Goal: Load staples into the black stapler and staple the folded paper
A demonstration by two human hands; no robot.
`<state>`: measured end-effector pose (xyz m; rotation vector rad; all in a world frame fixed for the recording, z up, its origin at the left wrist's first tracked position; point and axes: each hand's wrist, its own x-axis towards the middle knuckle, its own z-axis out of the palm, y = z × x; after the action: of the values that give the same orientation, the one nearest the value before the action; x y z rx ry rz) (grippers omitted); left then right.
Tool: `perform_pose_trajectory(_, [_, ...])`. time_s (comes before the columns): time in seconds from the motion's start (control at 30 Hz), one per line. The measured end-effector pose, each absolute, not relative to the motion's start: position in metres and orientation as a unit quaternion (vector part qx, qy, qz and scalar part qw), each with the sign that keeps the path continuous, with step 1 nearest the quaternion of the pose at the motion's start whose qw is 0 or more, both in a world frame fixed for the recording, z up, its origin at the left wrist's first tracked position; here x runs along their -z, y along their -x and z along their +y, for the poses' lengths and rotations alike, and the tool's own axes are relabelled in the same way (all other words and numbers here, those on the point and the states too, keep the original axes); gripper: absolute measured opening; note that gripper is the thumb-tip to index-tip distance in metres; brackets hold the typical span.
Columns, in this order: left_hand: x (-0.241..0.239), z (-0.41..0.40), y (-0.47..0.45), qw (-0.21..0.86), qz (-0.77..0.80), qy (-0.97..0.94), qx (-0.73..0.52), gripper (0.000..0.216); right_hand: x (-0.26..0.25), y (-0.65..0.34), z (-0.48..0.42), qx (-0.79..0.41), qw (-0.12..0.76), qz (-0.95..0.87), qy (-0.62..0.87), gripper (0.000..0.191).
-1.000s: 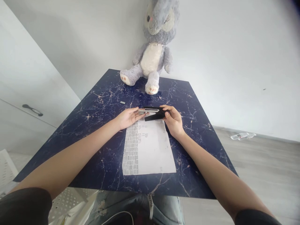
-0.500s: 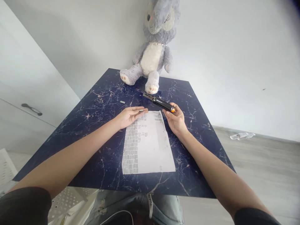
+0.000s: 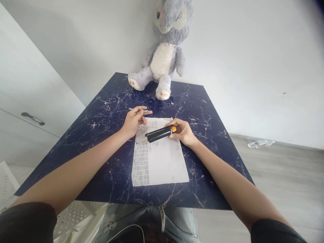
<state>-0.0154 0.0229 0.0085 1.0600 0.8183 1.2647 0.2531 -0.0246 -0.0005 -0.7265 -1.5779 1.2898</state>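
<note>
My right hand (image 3: 182, 131) grips the orange-tipped end of a black stapler (image 3: 160, 133), which lies slanted over the upper part of a printed white paper sheet (image 3: 159, 155). My left hand (image 3: 134, 120) is at the sheet's top left corner, fingers pinched on a small grey strip of staples (image 3: 144, 110). The sheet lies flat on the dark blue marble-patterned table (image 3: 106, 141).
A grey and white plush rabbit (image 3: 164, 50) sits at the table's far edge against the white wall. A white cabinet with a dark handle (image 3: 32, 118) stands to the left. A plastic bottle (image 3: 260, 144) lies on the grey floor to the right.
My right hand brought the stapler down from beyond the sheet onto its upper part. My left hand moved a little up and left, now pinching the staple strip.
</note>
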Motion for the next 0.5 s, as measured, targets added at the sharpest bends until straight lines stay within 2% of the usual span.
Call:
perform_pose_trajectory(0.1, [-0.0076,0.0223,0.0151,0.584,0.360,-0.498,-0.530,0.023,-0.0007,-0.2533,-0.0244,-0.537,0.424,-0.669,0.292,0.052])
perform_pose_trajectory(0.2, [-0.0075,0.0210,0.0143,0.566,0.350,-0.536,-0.519,0.029,0.0014,-0.2544,-0.0226,-0.524,0.416,-0.678,0.305,0.052])
perform_pose_trajectory(0.5, [-0.0127,0.0134,0.0104,0.562,0.313,-0.590,-0.487,0.035,0.0006,-0.2595,-0.0163,-0.423,0.353,-0.770,0.323,0.042])
